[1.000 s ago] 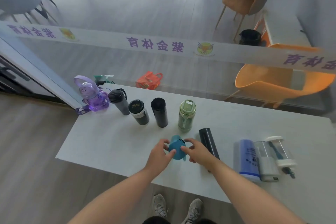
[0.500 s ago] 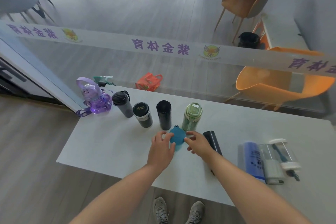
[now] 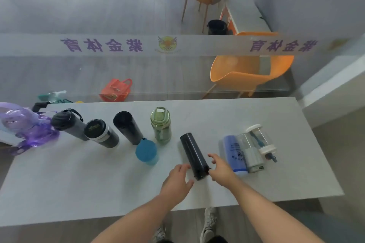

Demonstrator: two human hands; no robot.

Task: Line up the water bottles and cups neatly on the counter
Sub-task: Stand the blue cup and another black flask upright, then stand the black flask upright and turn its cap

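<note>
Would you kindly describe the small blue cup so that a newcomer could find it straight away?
Start at the white counter and follow its back row of upright bottles to the pale green translucent bottle. Just in front of it, between it and the tall black cylindrical flask, stands the small blue plastic cup. It is the shortest upright thing there, and the only solid blue one.

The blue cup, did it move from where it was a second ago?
Yes. The blue cup went away from the person, toward the row. It now stands just in front of the gap between the tall black bottle and the green bottle, free of both hands.
</note>
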